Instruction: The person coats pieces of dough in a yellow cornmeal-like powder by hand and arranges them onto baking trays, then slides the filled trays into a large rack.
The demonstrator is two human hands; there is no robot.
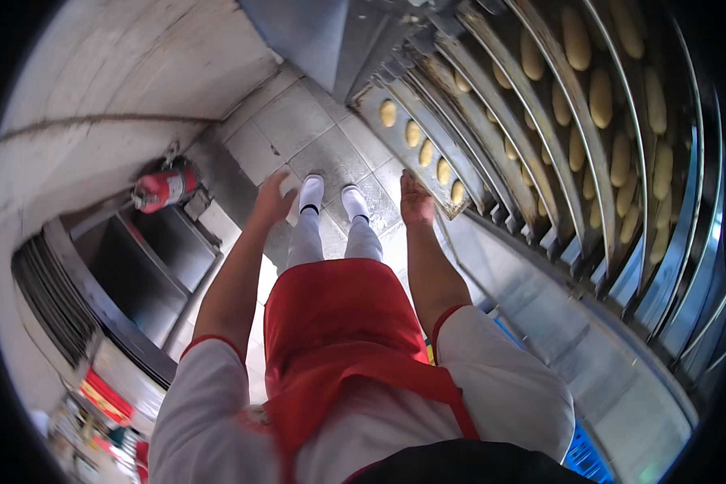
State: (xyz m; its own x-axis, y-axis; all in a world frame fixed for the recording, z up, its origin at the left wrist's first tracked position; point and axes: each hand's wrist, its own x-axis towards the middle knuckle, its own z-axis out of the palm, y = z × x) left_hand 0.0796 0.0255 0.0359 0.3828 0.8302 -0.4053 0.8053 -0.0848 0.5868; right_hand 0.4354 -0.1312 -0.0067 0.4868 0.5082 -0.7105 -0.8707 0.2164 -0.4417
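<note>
My left hand [274, 200] hangs over the tiled floor, its fingers apart and nothing in it. On the right, my right hand [416, 202] is held with the fingers stretched forward, beside the lowest visible baking tray [373, 103]. Whether it touches that tray's edge I cannot tell. A row of golden bread rolls [413, 133] lies on this tray. Above it, a metal rack [558, 77] carries several more trays of long bread rolls [601, 98].
A red fire extinguisher [169, 189] stands by the left wall, near a dark metal cabinet [129, 278]. Several dark trays [50, 294] are stacked at the far left. A blue crate [586, 456] shows at the lower right. White tiles [294, 117] cover the floor ahead.
</note>
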